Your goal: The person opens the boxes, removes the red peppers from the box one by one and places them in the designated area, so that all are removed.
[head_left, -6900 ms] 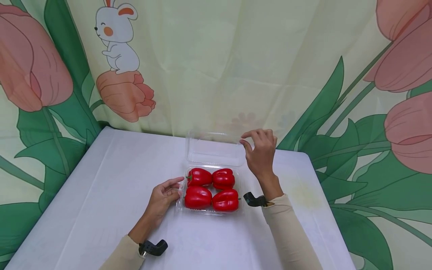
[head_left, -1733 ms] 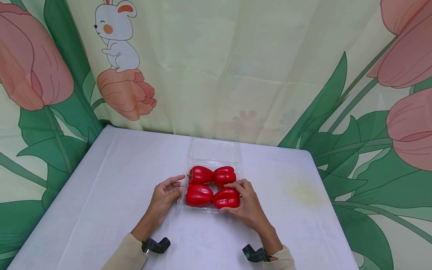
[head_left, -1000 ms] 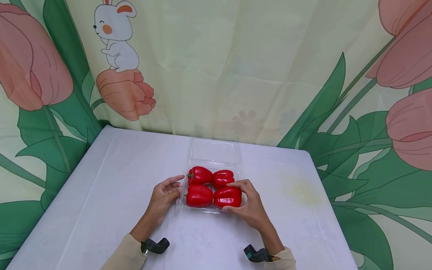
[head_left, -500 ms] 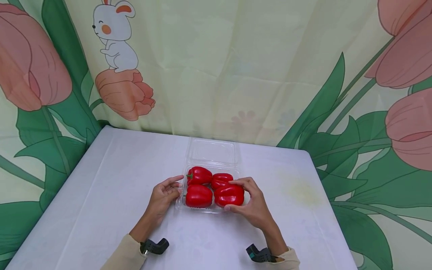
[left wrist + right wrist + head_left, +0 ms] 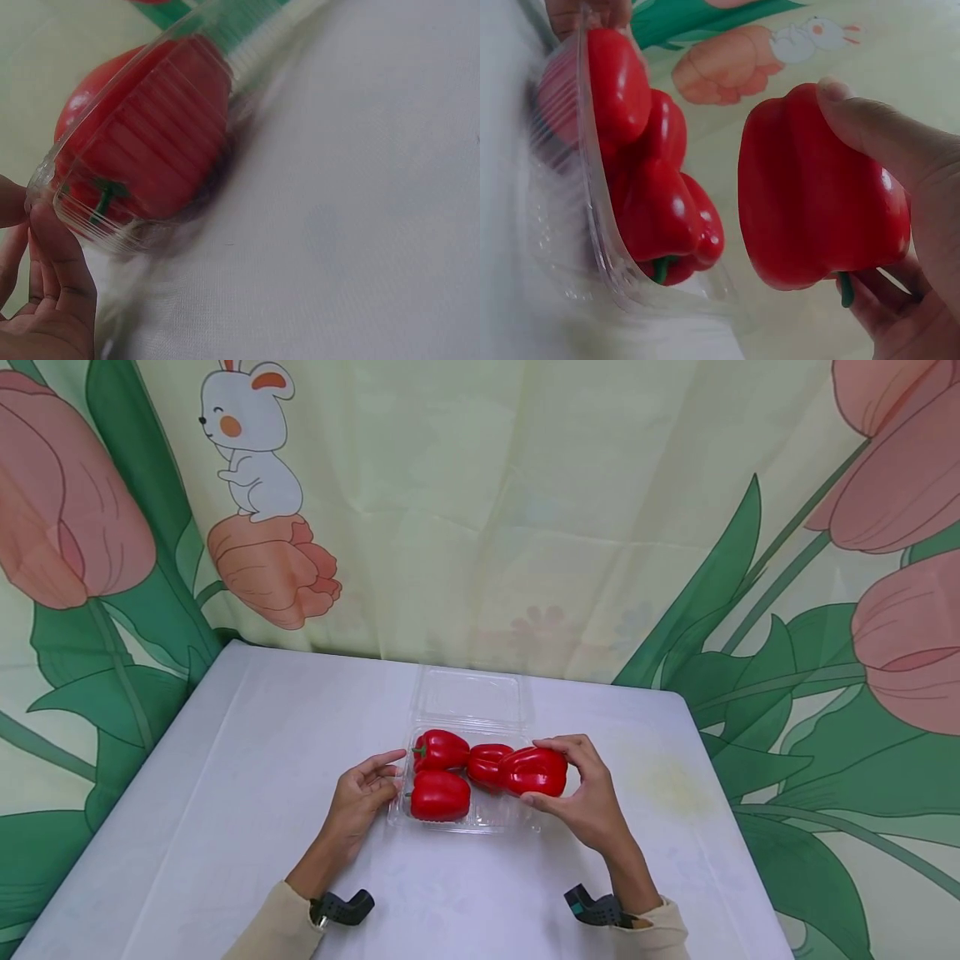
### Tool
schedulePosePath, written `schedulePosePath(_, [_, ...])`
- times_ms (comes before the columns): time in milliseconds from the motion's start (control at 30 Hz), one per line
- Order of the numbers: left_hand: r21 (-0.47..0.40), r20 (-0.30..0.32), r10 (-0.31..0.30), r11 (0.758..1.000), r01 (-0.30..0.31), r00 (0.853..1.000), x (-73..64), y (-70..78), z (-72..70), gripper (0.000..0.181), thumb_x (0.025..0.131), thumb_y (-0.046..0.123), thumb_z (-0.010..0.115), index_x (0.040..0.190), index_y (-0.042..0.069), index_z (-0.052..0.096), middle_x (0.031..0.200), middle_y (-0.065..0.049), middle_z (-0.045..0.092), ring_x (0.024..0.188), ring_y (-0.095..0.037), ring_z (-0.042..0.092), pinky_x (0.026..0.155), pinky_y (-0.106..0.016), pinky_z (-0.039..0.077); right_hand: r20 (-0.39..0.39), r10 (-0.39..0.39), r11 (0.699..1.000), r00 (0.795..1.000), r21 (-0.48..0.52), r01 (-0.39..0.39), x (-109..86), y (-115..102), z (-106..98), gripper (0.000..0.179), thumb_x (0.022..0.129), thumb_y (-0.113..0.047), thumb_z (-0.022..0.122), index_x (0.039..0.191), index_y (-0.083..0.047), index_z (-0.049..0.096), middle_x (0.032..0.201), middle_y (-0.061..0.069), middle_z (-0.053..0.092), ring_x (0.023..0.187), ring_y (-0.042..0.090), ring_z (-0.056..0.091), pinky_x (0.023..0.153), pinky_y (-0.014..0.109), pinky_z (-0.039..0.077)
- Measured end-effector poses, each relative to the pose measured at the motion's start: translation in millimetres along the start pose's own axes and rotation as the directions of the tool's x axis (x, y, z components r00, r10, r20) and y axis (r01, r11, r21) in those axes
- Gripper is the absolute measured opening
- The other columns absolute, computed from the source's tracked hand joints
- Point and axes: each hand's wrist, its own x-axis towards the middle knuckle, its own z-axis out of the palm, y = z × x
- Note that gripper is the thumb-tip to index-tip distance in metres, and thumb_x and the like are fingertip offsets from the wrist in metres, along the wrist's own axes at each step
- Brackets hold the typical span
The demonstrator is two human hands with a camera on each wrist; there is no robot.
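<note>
My right hand (image 5: pixel 596 797) holds a red bell pepper (image 5: pixel 534 772) between thumb and fingers. In the right wrist view this pepper (image 5: pixel 817 191) is lifted apart from the container, its green stem pointing down. The clear plastic clamshell container (image 5: pixel 495 820) sits on the table, lid (image 5: pixel 468 696) folded back behind it. Inside lie three more red peppers: one at back left (image 5: pixel 441 749), one at front left (image 5: pixel 439 796), and one at back right (image 5: pixel 486 763), partly hidden by the held pepper. My left hand (image 5: pixel 358 806) pinches the container's left rim, as the left wrist view shows.
A white cloth covers the table (image 5: pixel 262 760). Behind it hangs a curtain (image 5: pixel 465 527) printed with tulips and a rabbit, close to the lid's far edge. Black wrist cameras sit on the left wrist (image 5: pixel 342 907) and right wrist (image 5: pixel 596 906).
The lid has been laid back and my right hand has let go of it. That hand has then gripped the front-right pepper and raised it up and rightward. My left hand stays at the rim.
</note>
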Motion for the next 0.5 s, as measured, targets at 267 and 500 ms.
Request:
schedulePosePath(267, [0.005,0.002,-0.003,1.0,0.003,1.0,0.5,-1.7,-0.3,0.052,0.097,0.01,0.077,0.147,0.012,0.061,0.13,-0.015,0.06,0.104,-0.018,0.067,0.091,-0.021,0.061,-0.032,0.013,0.999,0.999,-0.042,-0.014,10.1,9,-14,0.074,0.071,-0.028,0.1,0.138,-0.026,0.067,0.139,0.0,0.059,0.127,0.018,0.057,0.093,0.035,0.063])
schedulePosePath(500, [-0.035,0.027,0.003,0.999,-0.002,1.0,2.4,-1.8,-2.7,0.051,0.097,0.004,0.074,0.146,0.009,0.061,0.124,-0.012,0.061,0.101,-0.016,0.067,0.087,-0.021,0.062,-0.059,0.041,0.997,0.997,-0.066,-0.044,19.3,22,-26,0.074,0.075,-0.025,0.098,0.141,-0.024,0.065,0.141,0.003,0.058,0.13,0.02,0.055,0.094,0.04,0.063])
